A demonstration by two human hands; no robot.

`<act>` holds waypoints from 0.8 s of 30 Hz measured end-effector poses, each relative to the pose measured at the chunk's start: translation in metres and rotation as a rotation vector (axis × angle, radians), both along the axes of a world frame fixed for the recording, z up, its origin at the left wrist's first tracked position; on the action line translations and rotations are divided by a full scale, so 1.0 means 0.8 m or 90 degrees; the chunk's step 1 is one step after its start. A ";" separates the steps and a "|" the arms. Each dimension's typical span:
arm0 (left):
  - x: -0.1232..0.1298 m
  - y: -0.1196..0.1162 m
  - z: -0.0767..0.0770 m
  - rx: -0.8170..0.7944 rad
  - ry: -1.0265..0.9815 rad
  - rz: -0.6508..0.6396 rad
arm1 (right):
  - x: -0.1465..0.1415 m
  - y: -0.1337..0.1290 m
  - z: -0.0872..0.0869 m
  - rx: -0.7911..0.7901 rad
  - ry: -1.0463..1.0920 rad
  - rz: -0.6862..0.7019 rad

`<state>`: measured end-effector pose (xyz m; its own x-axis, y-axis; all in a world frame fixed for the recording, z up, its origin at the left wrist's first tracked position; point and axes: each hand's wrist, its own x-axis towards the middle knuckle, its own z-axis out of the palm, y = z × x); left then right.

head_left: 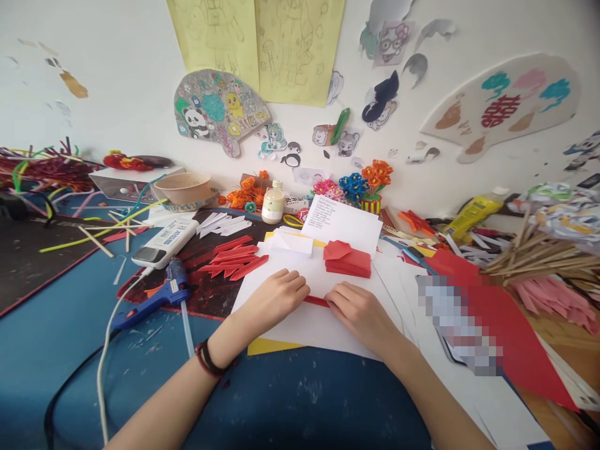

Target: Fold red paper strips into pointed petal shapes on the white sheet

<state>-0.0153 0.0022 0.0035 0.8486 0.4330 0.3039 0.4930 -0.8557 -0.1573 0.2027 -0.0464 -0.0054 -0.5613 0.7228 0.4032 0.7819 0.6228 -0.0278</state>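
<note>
Low over the white paper sheets (281, 331), my left hand (280, 295) and my right hand (359, 312) face each other with fingers curled. Between them runs a narrow red paper strip (317, 301), each hand closed on one end; my fingers hide both ends. Just behind the hands sits a stack of red paper pieces (349, 262), a folded one on top. Left of it is a stack of white paper pieces (293, 244). Several folded red paper strips with pointed ends (234, 257) lie in a loose pile beyond my left hand.
On the left are a blue glue gun (174, 284) with its cord, and a white power strip (166, 242). A glue bottle (273, 203), a bowl (182, 189) and paper flowers (354, 186) stand along the wall. To the right lie a phone (450, 334), red paper (510, 325) and wooden sticks (539, 256).
</note>
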 end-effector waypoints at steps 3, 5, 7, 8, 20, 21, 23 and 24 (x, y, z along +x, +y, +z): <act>0.001 -0.002 -0.001 0.006 -0.002 -0.003 | -0.003 -0.002 -0.004 0.044 -0.017 -0.013; 0.002 -0.003 -0.003 0.011 0.004 -0.020 | -0.005 -0.002 -0.006 0.061 -0.034 -0.016; 0.003 -0.003 -0.003 0.021 0.013 -0.037 | -0.005 -0.003 -0.008 0.065 -0.047 -0.015; 0.003 -0.003 -0.003 0.029 0.018 -0.043 | -0.004 -0.003 -0.009 0.062 -0.050 -0.014; 0.005 -0.005 -0.013 0.093 0.039 -0.079 | -0.002 -0.002 -0.006 -0.028 0.036 -0.024; 0.005 -0.004 -0.013 0.085 0.032 -0.067 | -0.003 -0.002 -0.006 -0.035 0.057 -0.030; 0.006 -0.003 -0.011 0.051 -0.003 -0.030 | -0.005 -0.002 -0.006 -0.065 0.114 -0.048; 0.007 -0.003 -0.010 0.023 -0.035 -0.008 | -0.006 -0.003 -0.006 -0.087 0.151 -0.059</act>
